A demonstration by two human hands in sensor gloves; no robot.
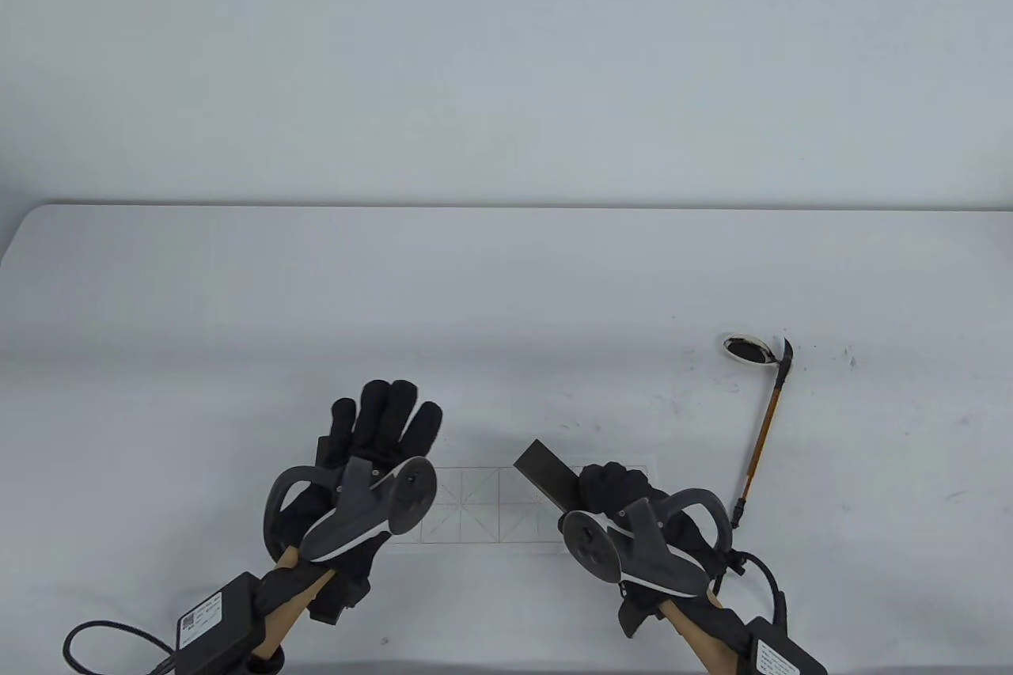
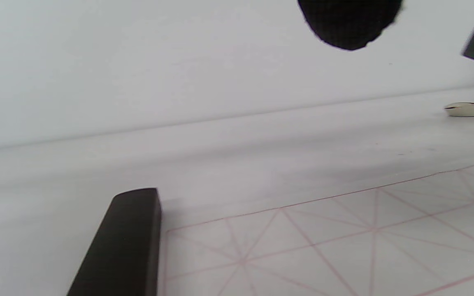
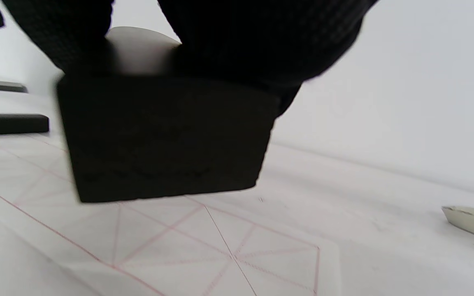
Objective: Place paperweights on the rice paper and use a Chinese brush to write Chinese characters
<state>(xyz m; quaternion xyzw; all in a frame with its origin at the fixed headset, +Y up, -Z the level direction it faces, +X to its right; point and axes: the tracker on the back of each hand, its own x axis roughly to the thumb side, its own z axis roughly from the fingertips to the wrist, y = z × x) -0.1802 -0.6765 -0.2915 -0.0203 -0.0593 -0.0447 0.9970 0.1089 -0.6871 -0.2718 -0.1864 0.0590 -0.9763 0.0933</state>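
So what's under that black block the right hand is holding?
The gridded rice paper lies under the paperweight that the right hand grips. Whether the block touches the paper cannot be told.

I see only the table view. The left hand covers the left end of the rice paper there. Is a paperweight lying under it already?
Observer: Yes. In the left wrist view the left paperweight lies flat along the left border of the grid on the rice paper.
Operator: Does the left hand grip it?
Observer: No. The left hand is apart from it, one fingertip hanging in the air above.
Operator: Does the bar in the right hand touch the paper?
Observer: It seems not. The right wrist view shows the right paperweight, gripped by the right hand, over the paper's right end, though the picture is blurred.
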